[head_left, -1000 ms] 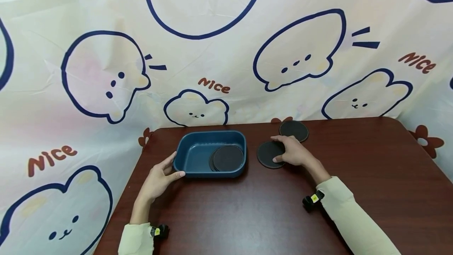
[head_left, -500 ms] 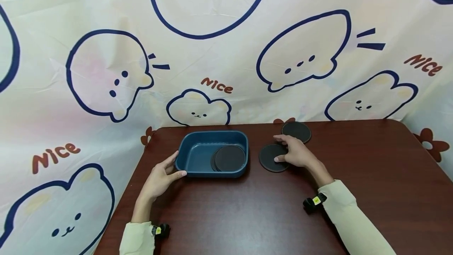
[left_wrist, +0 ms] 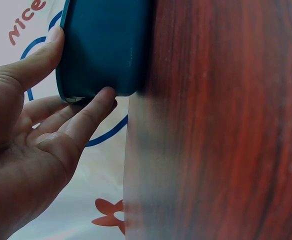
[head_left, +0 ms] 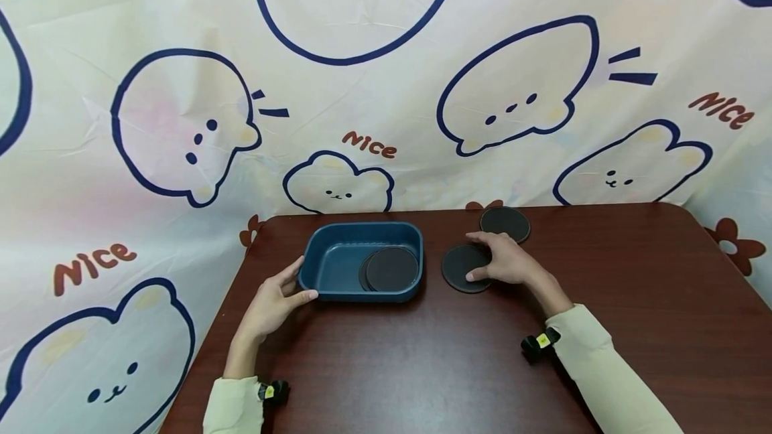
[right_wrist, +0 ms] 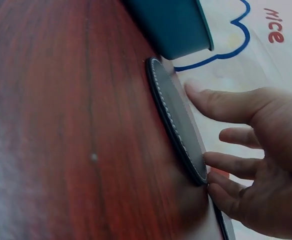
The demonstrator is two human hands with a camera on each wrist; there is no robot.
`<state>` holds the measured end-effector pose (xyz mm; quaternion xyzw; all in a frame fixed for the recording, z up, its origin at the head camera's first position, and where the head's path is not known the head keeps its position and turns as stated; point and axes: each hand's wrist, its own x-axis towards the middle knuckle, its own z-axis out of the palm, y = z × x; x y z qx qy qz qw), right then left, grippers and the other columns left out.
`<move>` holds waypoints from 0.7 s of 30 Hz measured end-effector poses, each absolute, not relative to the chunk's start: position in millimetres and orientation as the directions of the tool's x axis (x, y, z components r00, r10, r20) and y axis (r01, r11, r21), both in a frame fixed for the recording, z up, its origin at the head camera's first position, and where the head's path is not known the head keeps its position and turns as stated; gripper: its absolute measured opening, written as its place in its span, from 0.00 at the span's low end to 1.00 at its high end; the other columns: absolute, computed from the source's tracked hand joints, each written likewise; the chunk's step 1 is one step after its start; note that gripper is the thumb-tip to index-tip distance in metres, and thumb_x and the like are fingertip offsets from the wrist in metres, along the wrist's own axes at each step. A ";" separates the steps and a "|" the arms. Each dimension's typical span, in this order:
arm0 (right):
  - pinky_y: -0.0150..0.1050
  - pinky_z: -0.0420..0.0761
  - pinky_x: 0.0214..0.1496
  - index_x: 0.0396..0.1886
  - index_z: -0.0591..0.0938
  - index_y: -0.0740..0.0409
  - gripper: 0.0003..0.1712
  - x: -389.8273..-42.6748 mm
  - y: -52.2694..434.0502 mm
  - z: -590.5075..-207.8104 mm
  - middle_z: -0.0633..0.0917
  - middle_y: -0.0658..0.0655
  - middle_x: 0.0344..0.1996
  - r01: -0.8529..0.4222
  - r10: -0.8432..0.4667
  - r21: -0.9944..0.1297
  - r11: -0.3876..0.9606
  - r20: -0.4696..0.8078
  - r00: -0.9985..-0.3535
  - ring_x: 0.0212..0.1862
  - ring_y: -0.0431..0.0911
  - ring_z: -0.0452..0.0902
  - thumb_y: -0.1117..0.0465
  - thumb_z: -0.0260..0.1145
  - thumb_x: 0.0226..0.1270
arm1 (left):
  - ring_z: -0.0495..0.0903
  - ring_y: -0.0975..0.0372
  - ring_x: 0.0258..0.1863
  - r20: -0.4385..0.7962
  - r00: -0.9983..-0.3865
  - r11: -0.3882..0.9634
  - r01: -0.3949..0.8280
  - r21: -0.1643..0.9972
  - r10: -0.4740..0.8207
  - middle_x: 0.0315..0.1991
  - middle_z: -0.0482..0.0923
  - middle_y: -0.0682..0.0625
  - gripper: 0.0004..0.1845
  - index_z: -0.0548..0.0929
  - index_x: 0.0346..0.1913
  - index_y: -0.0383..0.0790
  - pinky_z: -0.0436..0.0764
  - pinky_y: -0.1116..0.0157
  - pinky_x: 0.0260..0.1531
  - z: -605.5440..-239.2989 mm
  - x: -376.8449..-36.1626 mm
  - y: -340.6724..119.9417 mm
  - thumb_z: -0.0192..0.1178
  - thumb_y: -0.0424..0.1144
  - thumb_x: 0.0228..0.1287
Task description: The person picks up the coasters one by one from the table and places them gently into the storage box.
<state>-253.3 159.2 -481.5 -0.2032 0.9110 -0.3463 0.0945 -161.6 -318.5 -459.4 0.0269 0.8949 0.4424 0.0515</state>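
My left hand holds the near left corner of a blue rectangular plastic bin, thumb on the front rim and fingers along the left end. Inside the bin, at its right, overlapping dark round coasters lie flat. To the right of the bin, another dark coaster rests on the table. My right hand spans its right side, thumb over the near part and fingers at the far edge. In the right wrist view, pale stitching runs round this coaster, and the fingertips are right at its edge with the thumb spread apart.
One more dark coaster lies behind my right hand near the back edge of the brown wooden table. A cartoon-printed cloth hangs behind the table and along its sides.
The coaster under my right hand has slid slightly toward me, and the right hand has shifted a little with it. The left hand and the bin keep their places.
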 end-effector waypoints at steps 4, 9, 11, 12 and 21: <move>0.62 0.79 0.63 0.78 0.73 0.63 0.52 -252.9 154.4 -483.9 0.79 0.70 0.71 -0.321 -0.436 -0.620 0.716 -0.038 -0.899 0.68 0.68 0.70 0.57 0.88 0.56 | 0.74 0.41 0.76 -0.064 -0.994 0.606 0.005 0.795 0.092 0.81 0.65 0.33 0.45 0.55 0.87 0.39 0.79 0.45 0.67 -460.0 -161.8 -318.5 0.68 0.37 0.76; 0.63 0.78 0.67 0.75 0.76 0.63 0.49 -253.0 152.5 -486.2 0.80 0.70 0.66 -0.314 -0.424 -0.659 0.683 -0.008 -0.905 0.68 0.68 0.72 0.65 0.87 0.54 | 0.74 0.41 0.75 -0.070 -0.994 0.602 -0.005 0.798 0.084 0.80 0.65 0.33 0.45 0.56 0.87 0.39 0.80 0.45 0.67 -461.1 -162.3 -317.9 0.69 0.37 0.75; 0.62 0.80 0.67 0.74 0.77 0.63 0.46 -253.2 153.1 -486.5 0.82 0.69 0.65 -0.294 -0.406 -0.686 0.665 -0.002 -0.914 0.67 0.66 0.76 0.67 0.86 0.55 | 0.74 0.40 0.75 -0.076 -0.994 0.600 -0.013 0.800 0.080 0.80 0.66 0.33 0.45 0.56 0.87 0.39 0.80 0.45 0.67 -461.5 -162.4 -318.1 0.69 0.37 0.75; 0.62 0.81 0.67 0.74 0.77 0.62 0.45 -253.0 153.8 -486.1 0.83 0.68 0.64 -0.283 -0.395 -0.697 0.659 -0.001 -0.919 0.66 0.65 0.78 0.68 0.85 0.56 | 0.74 0.40 0.75 -0.078 -0.994 0.599 -0.015 0.801 0.079 0.80 0.65 0.33 0.45 0.56 0.87 0.39 0.80 0.45 0.67 -461.6 -162.4 -318.2 0.69 0.37 0.75; 0.48 0.89 0.49 0.67 0.84 0.58 0.35 -250.2 159.9 -478.1 0.89 0.66 0.55 -0.212 -0.317 -0.732 0.647 -0.005 -0.948 0.52 0.58 0.85 0.68 0.83 0.59 | 0.73 0.40 0.76 -0.075 -0.993 0.596 -0.008 0.803 0.088 0.81 0.65 0.33 0.45 0.55 0.87 0.40 0.80 0.44 0.67 -460.3 -161.7 -319.6 0.68 0.37 0.76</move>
